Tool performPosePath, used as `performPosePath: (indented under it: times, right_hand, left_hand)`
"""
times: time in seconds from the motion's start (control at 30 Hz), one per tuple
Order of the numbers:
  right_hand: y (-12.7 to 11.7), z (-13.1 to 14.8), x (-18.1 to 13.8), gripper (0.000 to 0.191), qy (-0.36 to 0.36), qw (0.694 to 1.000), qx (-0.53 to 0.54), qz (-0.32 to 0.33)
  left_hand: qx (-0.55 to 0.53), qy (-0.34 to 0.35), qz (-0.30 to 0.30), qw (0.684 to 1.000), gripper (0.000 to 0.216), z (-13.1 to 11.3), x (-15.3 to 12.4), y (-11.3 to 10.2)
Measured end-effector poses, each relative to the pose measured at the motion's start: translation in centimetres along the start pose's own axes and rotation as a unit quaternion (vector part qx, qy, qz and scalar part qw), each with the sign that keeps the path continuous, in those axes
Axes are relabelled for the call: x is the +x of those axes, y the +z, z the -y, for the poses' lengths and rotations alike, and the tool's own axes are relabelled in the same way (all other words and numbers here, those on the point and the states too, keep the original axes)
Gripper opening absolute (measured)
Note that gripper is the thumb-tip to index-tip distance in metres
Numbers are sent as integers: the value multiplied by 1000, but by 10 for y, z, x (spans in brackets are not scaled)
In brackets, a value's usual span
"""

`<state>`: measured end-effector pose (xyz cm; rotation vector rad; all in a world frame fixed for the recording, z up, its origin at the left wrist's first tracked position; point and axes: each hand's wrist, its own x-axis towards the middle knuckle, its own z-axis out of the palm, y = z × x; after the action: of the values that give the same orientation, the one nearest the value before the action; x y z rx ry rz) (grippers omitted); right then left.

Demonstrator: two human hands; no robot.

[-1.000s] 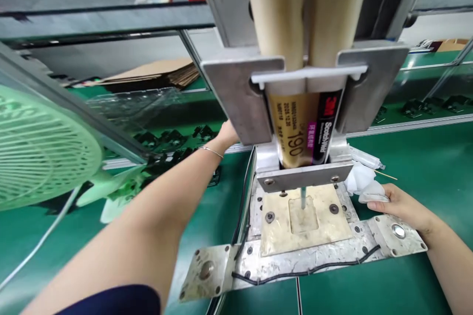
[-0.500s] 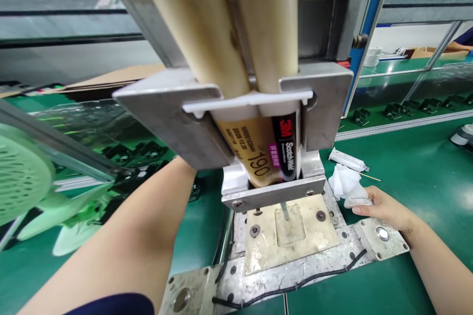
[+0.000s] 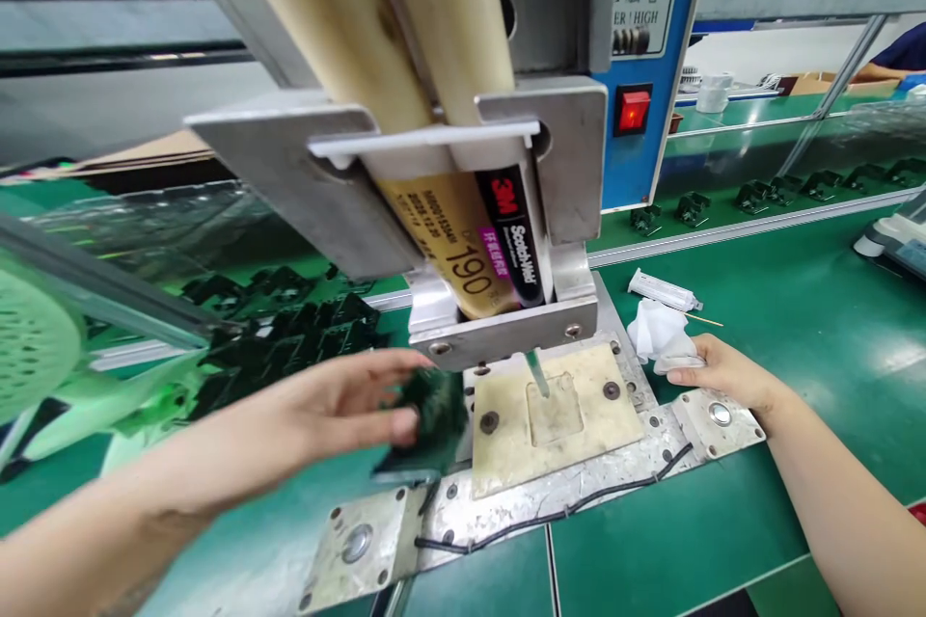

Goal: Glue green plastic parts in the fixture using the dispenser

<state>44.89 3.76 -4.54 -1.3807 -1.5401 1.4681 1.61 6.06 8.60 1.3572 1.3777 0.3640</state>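
My left hand (image 3: pixel 340 410) grips a dark green part (image 3: pixel 426 424), blurred by motion, just left of the cream fixture plate (image 3: pixel 557 419) on the metal base (image 3: pixel 579 492). Above the plate hangs a 3M adhesive cartridge (image 3: pixel 477 246) in a metal bracket, its nozzle tip (image 3: pixel 536 373) over the plate's square recess. My right hand (image 3: pixel 723 371) rests at the base's right end, fingers closed on a crumpled white cloth (image 3: pixel 662 333).
Several dark parts (image 3: pixel 289 308) lie at the back left beside a pale green fan (image 3: pixel 36 337). A small syringe (image 3: pixel 662 289) lies behind the cloth. A blue control box (image 3: pixel 643 106) with a red switch stands behind; more dark parts (image 3: pixel 781 188) line a far conveyor.
My left hand has drawn back from the pile behind the machine and now carries a dark part toward the fixture plate. The camera swung right. My right hand stayed on the cloth.
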Motion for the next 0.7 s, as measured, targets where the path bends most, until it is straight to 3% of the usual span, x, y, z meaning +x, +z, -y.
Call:
performPosePath:
  times: [0.1, 0.17, 0.3, 0.4, 0.5, 0.7]
  right_hand:
    - [0, 0, 0, 46, -5, 1000, 3, -9]
    - [1, 2, 0, 46, -9, 1000, 8, -14]
    - [2, 4, 0, 46, -12, 1000, 17, -16]
    - [3, 4, 1, 46, -11, 1000, 22, -16]
    - [3, 4, 2, 45, -13, 999, 34, -11]
    - [4, 5, 3, 44, -16, 999, 30, -12]
  left_hand:
    - [-89, -69, 164, 980, 71, 13, -7, 42]
    - [-132, -80, 191, 969, 76, 13, -3, 68]
    - [-158, -44, 152, 975, 72, 4, 14, 93]
    - [-126, 46, 126, 983, 62, 5, 27, 96]
    - [-82, 131, 76, 985, 68, 15, 39, 99]
    - [9, 167, 24, 986, 72, 27, 43, 108]
